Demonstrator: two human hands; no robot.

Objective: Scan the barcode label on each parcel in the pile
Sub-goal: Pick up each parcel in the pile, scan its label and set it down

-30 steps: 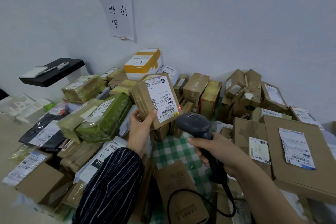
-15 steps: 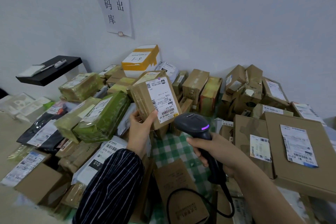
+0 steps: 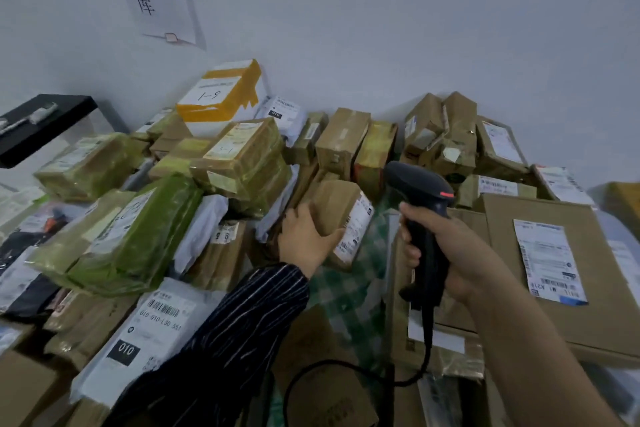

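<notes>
A pile of taped cardboard parcels fills the table against the white wall. My left hand (image 3: 304, 239) grips a small brown parcel (image 3: 341, 215) low in the middle of the pile, thumb on its near face; its white barcode label (image 3: 355, 232) faces right. My right hand (image 3: 446, 253) holds a black corded barcode scanner (image 3: 420, 194) upright just right of that parcel, a red light showing on its head. The parcel with the tan tape (image 3: 242, 159) lies on the stack at the left.
Green-wrapped parcels (image 3: 138, 236) and a white mailer bag (image 3: 152, 326) lie at the left. A large flat carton (image 3: 540, 270) with a label is at the right. A black shelf (image 3: 45, 125) juts from the wall. Green checked cloth (image 3: 349, 284) shows between parcels.
The labelled parcel I held up before is gone from my left hand, which has dropped to grip a smaller parcel. The scanner has shifted right and its light is red instead of purple.
</notes>
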